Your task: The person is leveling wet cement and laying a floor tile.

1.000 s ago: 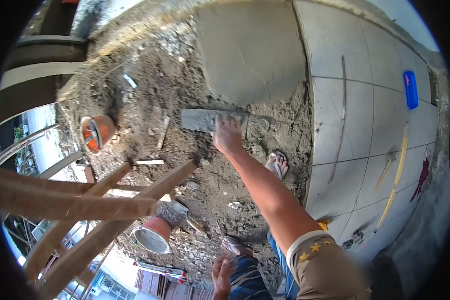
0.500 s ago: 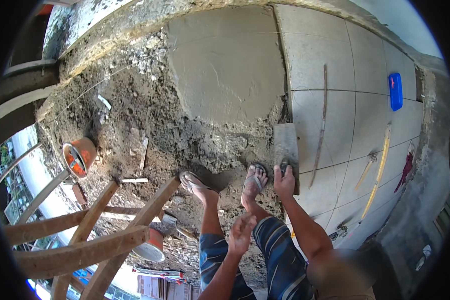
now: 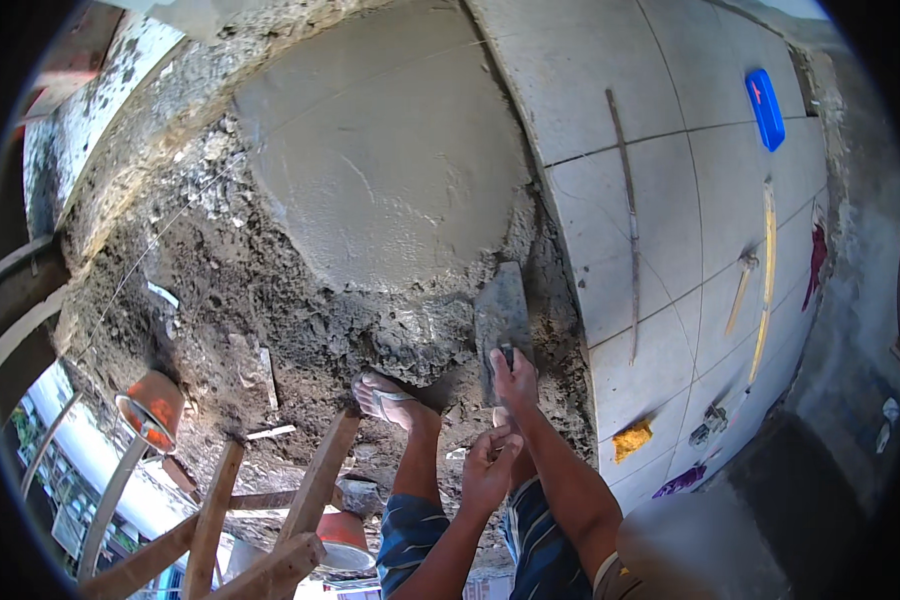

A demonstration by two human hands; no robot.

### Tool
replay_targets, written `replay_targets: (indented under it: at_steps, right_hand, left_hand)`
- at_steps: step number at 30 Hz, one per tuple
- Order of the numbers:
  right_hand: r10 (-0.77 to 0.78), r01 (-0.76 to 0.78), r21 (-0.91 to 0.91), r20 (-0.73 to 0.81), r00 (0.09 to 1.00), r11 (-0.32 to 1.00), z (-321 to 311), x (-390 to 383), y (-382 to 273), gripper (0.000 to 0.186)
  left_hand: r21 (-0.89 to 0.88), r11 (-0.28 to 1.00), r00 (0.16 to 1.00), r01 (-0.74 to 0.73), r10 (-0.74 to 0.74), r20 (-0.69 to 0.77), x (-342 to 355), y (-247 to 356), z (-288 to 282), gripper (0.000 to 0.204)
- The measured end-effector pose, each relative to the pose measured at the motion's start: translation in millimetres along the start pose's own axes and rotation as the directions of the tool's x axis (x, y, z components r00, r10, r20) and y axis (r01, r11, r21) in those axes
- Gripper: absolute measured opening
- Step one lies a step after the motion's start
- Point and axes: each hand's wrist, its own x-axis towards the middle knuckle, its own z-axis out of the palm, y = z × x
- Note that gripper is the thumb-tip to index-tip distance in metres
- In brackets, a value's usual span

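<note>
My right hand [image 3: 513,385] grips the handle of a flat metal trowel [image 3: 500,305], whose long blade lies on the rough mortar beside the tiles' edge. Beyond the blade is a smoothed patch of wet grey mortar [image 3: 380,140]. My left hand [image 3: 486,465] is raised below and beside my right hand, its fingers curled; whatever they may hold is too small to make out. My left foot [image 3: 375,400] in a sandal stands on the rubble, and my right foot is mostly hidden behind my hands.
Wooden beams [image 3: 310,480] and orange buckets [image 3: 150,405] are at lower left. On the right, the tiled floor [image 3: 630,230] holds a blue plastic container [image 3: 765,110], a long rod [image 3: 626,220], a yellow ruler [image 3: 768,270], a small tool [image 3: 740,290] and coloured cloths [image 3: 630,440].
My right hand with the trowel moved from mid-rubble to the tile edge, then slightly left, its blade now on rough mortar. My left hand rose toward the right one, and the view shifted.
</note>
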Motion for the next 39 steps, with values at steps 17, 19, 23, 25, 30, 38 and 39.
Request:
replay_targets:
  at_steps: [17, 19, 23, 25, 30, 38, 39]
  right_hand:
    - [-0.157, 0.024, 0.630, 0.156, 0.975, 0.777, -40, 48, -124, 0.021]
    - [-0.248, 0.157, 0.626, 0.061, 0.967, 0.764, -36, 84, -159, 0.021]
    - [-0.486, 0.532, 0.132, -0.268, 0.832, 0.837, -24, 172, -239, 0.028]
    - [-0.538, 0.536, -0.123, -0.383, 0.751, 0.835, -13, 212, -282, 0.032]
    - [-0.528, 0.390, -0.439, -0.252, 0.811, 0.809, -5, 268, -344, 0.038]
    - [-0.537, 0.492, -0.223, -0.253, 0.805, 0.842, -23, 260, -309, 0.047]
    - [-0.462, 0.454, -0.092, -0.231, 0.856, 0.886, -25, 253, -301, 0.045]
  left_hand:
    - [-0.047, 0.999, 1.000, 0.001, -0.002, -0.010, 22, 41, -6, 0.034]
    - [-0.055, 0.998, 1.000, -0.013, 0.013, -0.018, 26, 46, -6, 0.034]
    - [-0.111, 0.991, 0.997, -0.071, 0.069, -0.024, 33, 66, -9, 0.035]
    - [-0.112, 0.990, 0.996, -0.085, 0.081, -0.037, 34, 76, -14, 0.035]
    - [-0.085, 0.992, 0.994, -0.090, 0.084, -0.076, 32, 93, -29, 0.036]
    - [0.074, 0.975, 0.974, -0.208, 0.214, -0.078, 31, 100, -29, 0.035]
    - [0.162, 0.970, 0.978, -0.182, 0.196, -0.069, 30, 101, -31, 0.035]
